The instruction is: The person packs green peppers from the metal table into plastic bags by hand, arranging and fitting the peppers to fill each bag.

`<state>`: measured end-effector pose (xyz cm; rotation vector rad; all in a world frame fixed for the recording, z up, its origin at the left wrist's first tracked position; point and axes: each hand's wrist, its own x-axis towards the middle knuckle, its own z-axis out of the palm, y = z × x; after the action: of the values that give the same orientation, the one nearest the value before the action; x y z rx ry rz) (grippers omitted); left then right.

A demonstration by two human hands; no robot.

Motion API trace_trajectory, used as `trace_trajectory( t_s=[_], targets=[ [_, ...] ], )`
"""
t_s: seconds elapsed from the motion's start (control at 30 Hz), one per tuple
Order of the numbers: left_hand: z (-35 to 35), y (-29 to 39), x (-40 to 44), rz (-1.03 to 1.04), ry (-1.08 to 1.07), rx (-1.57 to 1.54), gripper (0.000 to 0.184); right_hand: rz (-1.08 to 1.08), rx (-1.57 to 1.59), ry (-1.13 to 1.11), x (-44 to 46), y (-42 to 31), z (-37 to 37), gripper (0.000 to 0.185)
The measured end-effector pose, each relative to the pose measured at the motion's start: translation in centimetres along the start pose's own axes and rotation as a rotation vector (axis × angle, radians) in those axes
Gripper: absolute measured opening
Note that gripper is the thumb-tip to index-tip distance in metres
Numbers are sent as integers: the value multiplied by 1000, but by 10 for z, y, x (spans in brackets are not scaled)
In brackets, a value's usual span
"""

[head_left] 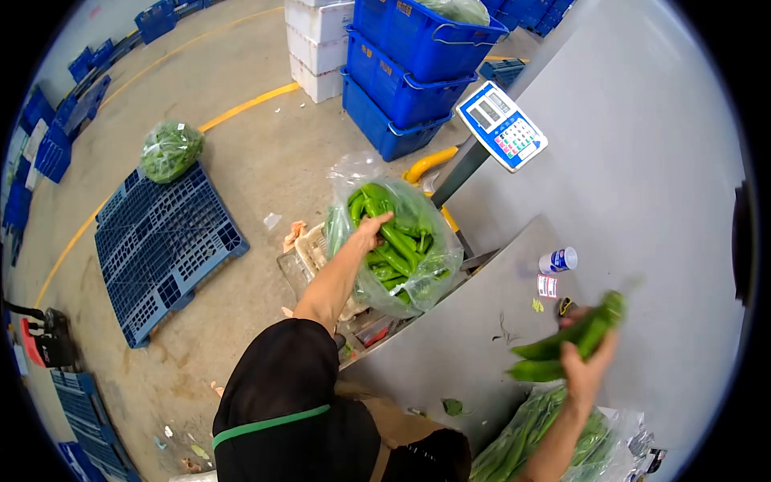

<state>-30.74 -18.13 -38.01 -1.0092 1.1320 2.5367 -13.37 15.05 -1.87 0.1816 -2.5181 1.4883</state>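
Observation:
My left hand (371,230) reaches into a clear plastic bag (438,277) filled with long green peppers (397,249). Its fingers are closed around a pepper near the top of the heap. Over the grey table on the right, my right hand (586,365) grips a few large green peppers (594,325), slightly blurred by motion. Below that hand, another clear bag (522,434) of long green vegetables lies at the table's front, partly hidden by my forearm. The open bag of peppers sits at the table's left edge, beside the scale post.
A scale display (502,124) stands on a post behind the bag. On the grey table (482,353) are a white-and-blue can (558,259), a label (547,285) and scissors handles (567,308). Stacked blue crates (409,80) stand behind; a blue pallet (165,241) lies left.

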Motion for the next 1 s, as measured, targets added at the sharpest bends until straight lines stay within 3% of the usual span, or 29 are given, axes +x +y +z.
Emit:
trace_trajectory(
  t_s=[0.03, 0.1, 0.2, 0.23, 0.3, 0.33, 0.43, 0.53, 0.6, 0.63, 0.7, 0.73, 0.8, 0.83, 0.93, 1.0],
  targets=[
    [11, 27, -15, -67, 41, 128, 56, 93, -63, -123, 15, 7, 25, 63],
    [-6, 26, 33, 390, 79, 577, 80, 287, -62, -464, 42, 28, 76, 71],
    [-20, 74, 57, -107, 162, 100, 103, 425, 17, -770, 68, 90, 162, 82],
    [-22, 86, 61, -140, 211, -10, 106, 522, 3, -851, 74, 106, 189, 85],
    [-28, 110, 70, -197, 305, -239, 110, 462, -108, -942, 89, 138, 238, 89],
    [-34, 119, 74, -208, 239, -403, 112, 426, -161, -971, 96, 153, 261, 90],
    [-44, 131, 47, 117, 198, 7, 111, 352, -326, -992, 124, 178, 319, 89],
    [-79, 127, 49, 437, 560, 666, 100, 343, -516, -1059, 156, 178, 371, 90],
    [-77, 127, 27, 825, 892, 1047, 95, 294, -632, -1093, 168, 178, 407, 92],
    [-75, 130, 17, 1022, 1055, 1233, 92, 285, -653, -1007, 167, 175, 423, 92],
    [-87, 136, 40, 1085, 901, 1062, 74, 259, -696, -828, 168, 165, 451, 94],
    [-91, 139, 53, 1114, 821, 974, 65, 85, -737, -793, 165, 170, 460, 93],
    [-82, 151, 54, 957, 552, 960, 43, -252, -808, -711, 144, 190, 470, 91],
    [-77, 156, 52, 873, 416, 951, 33, -260, -788, -685, 133, 196, 469, 90],
    [-32, 162, 0, 1043, 225, 708, 21, -318, -792, -624, 95, 208, 457, 86],
    [-13, 155, -35, 1094, -56, 934, 21, -439, -970, -657, 70, 218, 448, 84]
  ],
)
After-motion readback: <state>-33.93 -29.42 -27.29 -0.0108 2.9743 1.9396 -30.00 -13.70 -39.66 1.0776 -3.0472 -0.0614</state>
